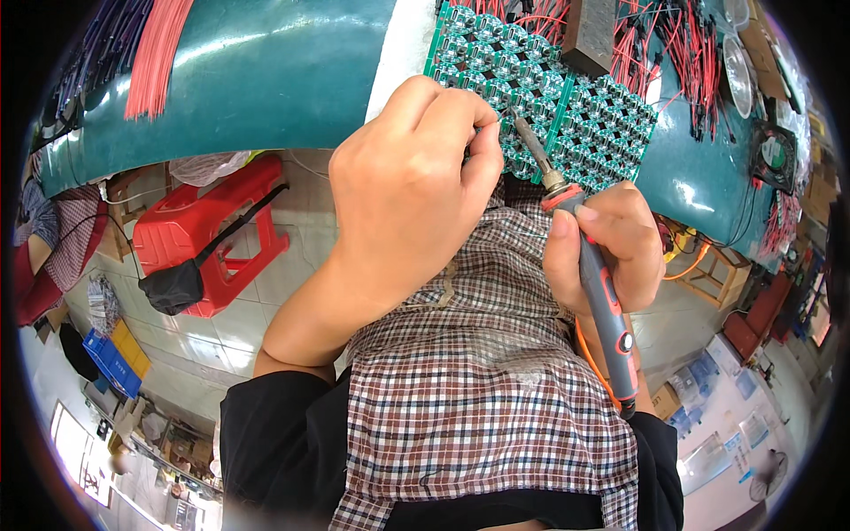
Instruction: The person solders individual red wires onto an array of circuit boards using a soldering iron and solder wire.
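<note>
My right hand [636, 237] is closed around the grey and red handle of a soldering iron [607, 310]. The iron's metal tip points up and left, at the panel of small green circuit boards [606, 119] on the bench; whether it touches a joint I cannot tell. Close to the tip, my left hand [403, 181] is over the left part of the panel, thumb and fingers pinched together. Whatever it pinches is hidden or too thin to make out. A dark metal block [588, 35] rests across the far part of the boards, with red and black wires [630, 53] around it.
The bench has a green mat [266, 80]. A bundle of pink-red wires [161, 53] lies at its far left, a small black fan [774, 157] at its right. On the floor stands a red stool [181, 234] with a black strap over it. Another person's sleeve [44, 221] shows far left.
</note>
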Demonstrator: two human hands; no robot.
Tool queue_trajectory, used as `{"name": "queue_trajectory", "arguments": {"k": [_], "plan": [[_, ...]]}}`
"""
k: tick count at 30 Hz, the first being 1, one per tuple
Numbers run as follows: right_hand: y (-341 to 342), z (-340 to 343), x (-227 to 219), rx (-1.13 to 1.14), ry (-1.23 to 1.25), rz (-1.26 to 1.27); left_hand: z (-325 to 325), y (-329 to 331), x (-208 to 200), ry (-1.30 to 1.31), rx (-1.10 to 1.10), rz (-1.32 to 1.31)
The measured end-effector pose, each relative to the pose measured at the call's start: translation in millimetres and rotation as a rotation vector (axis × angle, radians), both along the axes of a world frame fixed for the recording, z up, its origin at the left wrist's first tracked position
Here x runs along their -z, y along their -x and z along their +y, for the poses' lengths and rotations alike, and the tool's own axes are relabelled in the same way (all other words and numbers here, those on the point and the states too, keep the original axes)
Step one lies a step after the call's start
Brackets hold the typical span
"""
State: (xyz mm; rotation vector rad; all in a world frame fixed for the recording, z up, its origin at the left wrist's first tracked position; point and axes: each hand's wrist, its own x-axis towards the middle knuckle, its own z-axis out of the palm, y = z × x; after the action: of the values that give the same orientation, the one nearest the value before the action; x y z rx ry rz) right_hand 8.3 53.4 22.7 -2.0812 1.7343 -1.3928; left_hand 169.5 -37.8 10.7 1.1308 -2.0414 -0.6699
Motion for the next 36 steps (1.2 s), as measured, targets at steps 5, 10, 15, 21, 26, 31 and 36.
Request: {"name": "queue_trajectory", "arguments": {"k": [5, 10, 15, 21, 26, 31, 36], "plan": [[-4, 1, -4, -0.006, -0.015, 0.073, 0, 0, 3, 0.006, 0.008, 0.007], [-8, -1, -4, -0.005, -0.005, 0.132, 0, 0, 3, 0.009, 0.012, 0.008], [-9, -3, -6, 0.007, -0.013, 0.116, 1, 0, 1, -0.008, 0.013, 0.017], [-8, -4, -12, 0.019, -0.021, 0.08, 0, -3, 2, -0.03, 0.006, 0.112], [-3, 4, -13, 0.024, 0.014, 0.016, 0, -10, -3, -0.05, -0.023, 0.061], [-8, -4, -9, -0.01, 0.022, 0.02, -4, -11, 1, -0.007, -0.031, 0.027], [-11, -9, -4, -0.005, 0.029, 0.025, -5, -10, 1, -0.015, -0.032, 0.042]]}}
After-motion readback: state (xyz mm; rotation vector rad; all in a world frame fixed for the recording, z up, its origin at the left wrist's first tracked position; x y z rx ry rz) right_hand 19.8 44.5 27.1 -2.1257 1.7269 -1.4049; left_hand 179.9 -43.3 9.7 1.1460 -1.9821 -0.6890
